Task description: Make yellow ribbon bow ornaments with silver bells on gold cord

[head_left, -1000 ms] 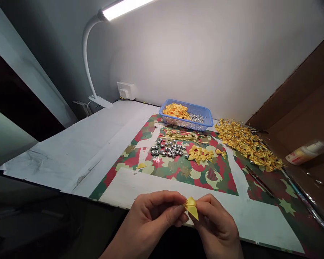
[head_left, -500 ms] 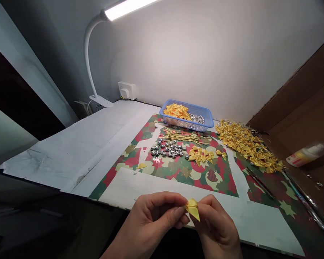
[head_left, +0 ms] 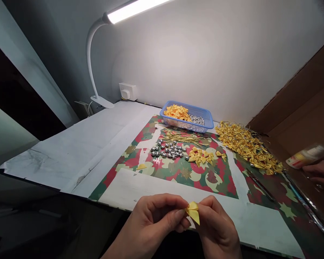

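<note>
A yellow ribbon bow (head_left: 193, 212) is pinched between my two hands, just above the table's front edge. My left hand (head_left: 159, 219) grips its left side between thumb and forefinger. My right hand (head_left: 217, 225) has closed fingers on the bow's right side. Beyond them, silver bells or beads (head_left: 169, 149) lie loose on the patterned paper, with several yellow bows (head_left: 201, 156) to their right. Behind these is a bunch of gold ties (head_left: 182, 137). Whether a tie or bead is inside my fingers is hidden.
A blue basket (head_left: 187, 126) with yellow bows and silver beads stands by the wall. At the right are a heap of finished-looking bows (head_left: 245, 145), tweezers (head_left: 260, 184) and a bottle (head_left: 304, 156). Another person's hand (head_left: 322, 171) reaches in there. A lamp (head_left: 90, 54) stands back left.
Another person's hand has come into view at the right edge, near the bottle. The bow in my hands has tilted slightly; both hands stay nearly in place.
</note>
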A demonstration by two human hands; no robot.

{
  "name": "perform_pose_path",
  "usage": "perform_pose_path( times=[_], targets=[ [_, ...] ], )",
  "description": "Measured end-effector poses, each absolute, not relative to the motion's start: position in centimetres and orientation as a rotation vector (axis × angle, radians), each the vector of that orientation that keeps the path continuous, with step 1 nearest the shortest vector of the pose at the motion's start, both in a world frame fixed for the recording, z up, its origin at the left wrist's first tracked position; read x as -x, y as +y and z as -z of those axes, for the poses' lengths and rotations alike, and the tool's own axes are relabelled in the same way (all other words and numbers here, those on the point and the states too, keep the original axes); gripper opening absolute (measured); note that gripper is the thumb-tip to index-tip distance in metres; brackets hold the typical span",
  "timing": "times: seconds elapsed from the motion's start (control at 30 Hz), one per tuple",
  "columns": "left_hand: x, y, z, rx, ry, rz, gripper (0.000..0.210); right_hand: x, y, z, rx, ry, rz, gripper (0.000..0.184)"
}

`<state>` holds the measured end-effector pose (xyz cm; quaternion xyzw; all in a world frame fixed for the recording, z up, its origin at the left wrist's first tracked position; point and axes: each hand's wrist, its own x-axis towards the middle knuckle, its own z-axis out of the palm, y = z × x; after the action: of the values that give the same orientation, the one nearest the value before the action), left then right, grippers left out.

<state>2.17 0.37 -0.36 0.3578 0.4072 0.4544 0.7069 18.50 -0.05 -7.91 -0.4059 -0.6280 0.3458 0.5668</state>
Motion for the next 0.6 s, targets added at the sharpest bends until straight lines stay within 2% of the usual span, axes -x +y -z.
perform_pose_path(
  times=[0.6],
  targets=[
    [-2.2,0.0,-0.7,-1.016,0.984,-0.989,0.014,-17.6,-0.8,7.0,0.973,-1.488,-0.673,0.023]
  ],
)
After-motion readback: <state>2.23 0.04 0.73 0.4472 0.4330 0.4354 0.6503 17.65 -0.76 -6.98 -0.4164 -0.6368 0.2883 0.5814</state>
